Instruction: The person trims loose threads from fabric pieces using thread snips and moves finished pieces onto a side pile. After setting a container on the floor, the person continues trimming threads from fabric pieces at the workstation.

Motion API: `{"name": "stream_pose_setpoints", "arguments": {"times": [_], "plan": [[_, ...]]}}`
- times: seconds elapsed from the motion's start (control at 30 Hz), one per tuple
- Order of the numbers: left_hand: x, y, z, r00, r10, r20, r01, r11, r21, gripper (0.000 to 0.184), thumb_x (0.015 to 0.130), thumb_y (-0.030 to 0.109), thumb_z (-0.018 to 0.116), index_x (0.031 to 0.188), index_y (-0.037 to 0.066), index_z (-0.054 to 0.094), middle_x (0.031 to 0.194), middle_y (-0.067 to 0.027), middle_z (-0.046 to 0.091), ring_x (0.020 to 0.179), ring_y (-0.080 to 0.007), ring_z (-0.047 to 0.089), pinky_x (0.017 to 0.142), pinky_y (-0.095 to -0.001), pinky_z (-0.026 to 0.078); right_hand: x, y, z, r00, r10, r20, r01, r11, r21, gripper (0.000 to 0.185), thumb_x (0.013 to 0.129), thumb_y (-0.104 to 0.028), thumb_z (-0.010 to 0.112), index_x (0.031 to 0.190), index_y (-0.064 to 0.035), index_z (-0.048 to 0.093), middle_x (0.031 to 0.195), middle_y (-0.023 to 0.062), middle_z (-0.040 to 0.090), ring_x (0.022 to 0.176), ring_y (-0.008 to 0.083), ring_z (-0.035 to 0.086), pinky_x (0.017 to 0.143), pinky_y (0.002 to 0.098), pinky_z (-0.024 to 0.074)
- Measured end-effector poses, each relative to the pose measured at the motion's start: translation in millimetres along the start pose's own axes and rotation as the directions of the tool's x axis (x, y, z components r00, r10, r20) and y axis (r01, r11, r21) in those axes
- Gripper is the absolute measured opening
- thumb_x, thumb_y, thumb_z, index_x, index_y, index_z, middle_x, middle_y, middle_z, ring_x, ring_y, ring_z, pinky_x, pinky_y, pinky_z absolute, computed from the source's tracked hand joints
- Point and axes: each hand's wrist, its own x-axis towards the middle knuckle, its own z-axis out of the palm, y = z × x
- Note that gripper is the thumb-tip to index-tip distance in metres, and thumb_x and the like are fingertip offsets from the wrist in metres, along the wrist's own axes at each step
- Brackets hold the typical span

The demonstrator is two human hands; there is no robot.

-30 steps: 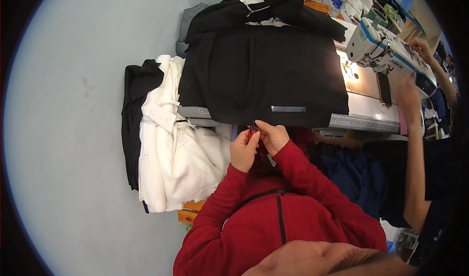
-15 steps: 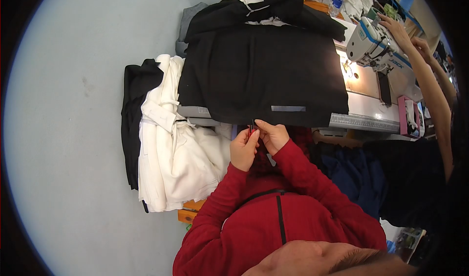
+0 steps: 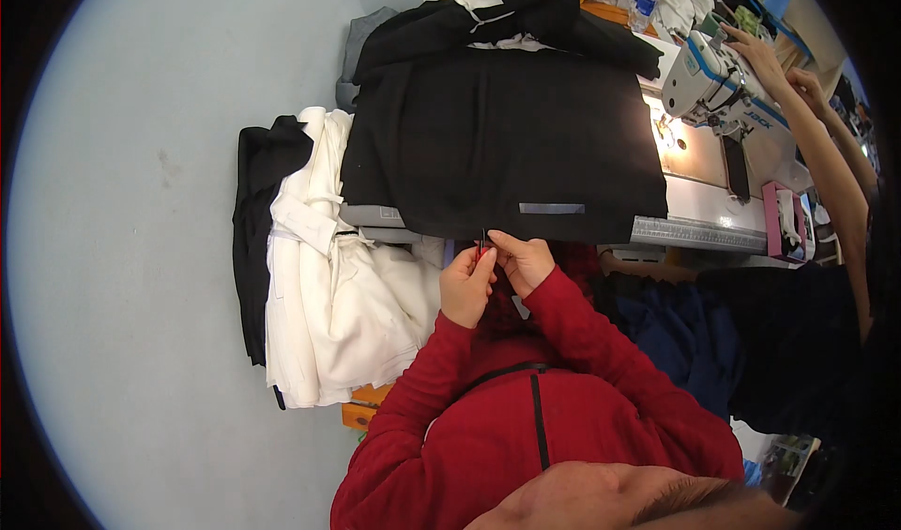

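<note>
My left hand (image 3: 465,287) is closed on a small tool (image 3: 483,247) with a red handle and a thin dark tip, at the front edge of the black cloth (image 3: 554,145). Close beside it on the right, my right hand (image 3: 526,262) pinches the edge of that cloth between thumb and finger. The cloth lies spread over the table, with a pale grey strip (image 3: 552,209) on it near its front edge. Whether the tool's tip touches the cloth is too small to tell.
White cloth bundles (image 3: 319,323) and a black garment (image 3: 263,239) hang at the left. At the right stand a sewing machine (image 3: 723,84), a phone (image 3: 736,168), a ruler (image 3: 699,233) and a pink box (image 3: 786,222). A co-worker's arms (image 3: 826,145) reach over the machine.
The co-worker's nearer arm has moved up and back onto the top of the machine, uncovering the pink box. My hands have hardly moved.
</note>
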Motion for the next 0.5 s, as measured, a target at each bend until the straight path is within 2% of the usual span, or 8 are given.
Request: {"name": "stream_pose_setpoints", "arguments": {"times": [0.3,0.5], "plan": [[0,0,-1,1.0,-0.008,0.024,0.008,1.0,-0.008,0.02,0.088,0.024,0.058,0.091,0.004,0.061,0.061,0.0022,0.053,0.046,-0.0017,0.043,0.04,-0.0161,0.032,-3,-4,4,1.0,-0.002,-0.012,0.003,1.0,0.016,0.015,0.083,-0.01,0.062,0.085,0.0057,0.063,0.083,0.0128,0.065,0.076,0.0181,0.062,0.068,0.0301,0.0485],[-5,5,-5,0.996,-0.026,0.086,0.029,0.999,-0.026,0.022,0.088,0.024,0.057,0.098,0.004,0.06,0.064,0.0017,0.053,0.047,-0.002,0.044,0.04,-0.0158,0.033,8,-7,3,0.992,-0.038,-0.124,0.041,0.999,0.021,0.016,0.081,-0.009,0.065,0.087,0.0049,0.06,0.083,0.0119,0.063,0.077,0.0198,0.062,0.072,0.0308,0.05]]}}
